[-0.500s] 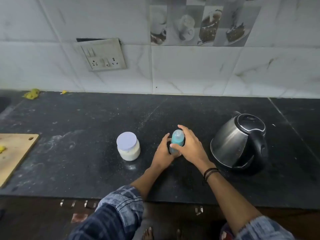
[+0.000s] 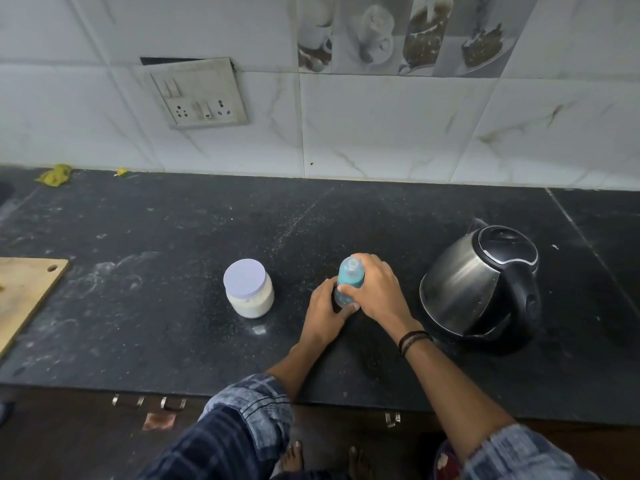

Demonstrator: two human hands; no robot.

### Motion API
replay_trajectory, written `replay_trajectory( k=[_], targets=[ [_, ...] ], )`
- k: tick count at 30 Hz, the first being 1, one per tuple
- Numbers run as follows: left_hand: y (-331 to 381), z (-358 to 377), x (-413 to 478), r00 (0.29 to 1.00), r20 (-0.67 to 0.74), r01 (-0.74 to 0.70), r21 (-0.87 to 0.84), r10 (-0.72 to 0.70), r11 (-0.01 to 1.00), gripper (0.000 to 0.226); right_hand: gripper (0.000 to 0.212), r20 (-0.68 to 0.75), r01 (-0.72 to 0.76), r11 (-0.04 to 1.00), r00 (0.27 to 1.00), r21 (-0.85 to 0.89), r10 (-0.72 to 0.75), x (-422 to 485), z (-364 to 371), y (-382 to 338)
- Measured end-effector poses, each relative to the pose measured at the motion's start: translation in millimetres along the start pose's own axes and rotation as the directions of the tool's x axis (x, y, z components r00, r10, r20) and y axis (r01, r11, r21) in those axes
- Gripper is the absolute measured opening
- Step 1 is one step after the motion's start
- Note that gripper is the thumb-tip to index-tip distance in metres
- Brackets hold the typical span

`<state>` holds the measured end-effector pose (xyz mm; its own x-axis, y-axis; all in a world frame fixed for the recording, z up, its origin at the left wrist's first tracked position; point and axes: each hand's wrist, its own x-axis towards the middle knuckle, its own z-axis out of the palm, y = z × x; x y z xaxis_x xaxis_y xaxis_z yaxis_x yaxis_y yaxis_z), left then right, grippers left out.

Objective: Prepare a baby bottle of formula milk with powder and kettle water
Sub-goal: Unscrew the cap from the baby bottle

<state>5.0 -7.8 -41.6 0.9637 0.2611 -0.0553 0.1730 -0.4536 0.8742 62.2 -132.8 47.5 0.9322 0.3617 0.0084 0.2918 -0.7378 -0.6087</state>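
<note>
Two hands met at the baby bottle, which stood upright on the black stone countertop about midway between the powder jar and the electric kettle. From the head view, the left hand cupped the lower part of the clear bottle, its fingers curled around the base and its thumb lying along the near side, the heel of the hand resting on the counter. The right hand came over from the kettle's side and closed on the teal upper section, thumb pressed to the front of the collar and the other fingers wrapped round the back, so that only the pale teat showed above them. A dark band circled the right wrist, and both forearms came out of rolled checked sleeves. The jar, with white powder inside and a flat pale lid still on, stood just to the left of the hands, apart from them. The steel kettle with its black lid shut and black handle sat to the right, near the right wrist but not touching it. A wooden chopping board lay at the left edge, and a switch-and-socket plate hung crooked on the tiled wall.
</note>
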Motion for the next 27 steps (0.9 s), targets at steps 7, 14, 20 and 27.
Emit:
replay_trajectory(
  k=[7,14,20,27],
  targets=[
    [-5.9,4.8,0.0,0.999,-0.019,-0.029,0.038,0.030,0.999,0.059,0.062,0.001,-0.042,0.999,0.999,0.005,0.042,7.2,1.5,-2.0],
    [-12.8,10.1,0.3,0.997,-0.063,-0.029,0.091,0.035,0.995,0.070,0.060,-0.029,-0.027,0.997,0.999,0.070,0.029,5.6,2.0,3.3],
    [-16.7,10.4,2.1,0.996,-0.066,-0.053,0.101,0.060,0.993,0.072,0.062,-0.023,-0.010,0.997,1.000,0.073,0.012,5.9,1.0,4.5],
    [-19.3,10.5,1.8,0.995,-0.072,-0.070,0.081,0.076,0.994,0.071,0.069,0.022,0.042,0.997,0.999,0.069,-0.044,8.6,-0.2,9.6]
  ],
)
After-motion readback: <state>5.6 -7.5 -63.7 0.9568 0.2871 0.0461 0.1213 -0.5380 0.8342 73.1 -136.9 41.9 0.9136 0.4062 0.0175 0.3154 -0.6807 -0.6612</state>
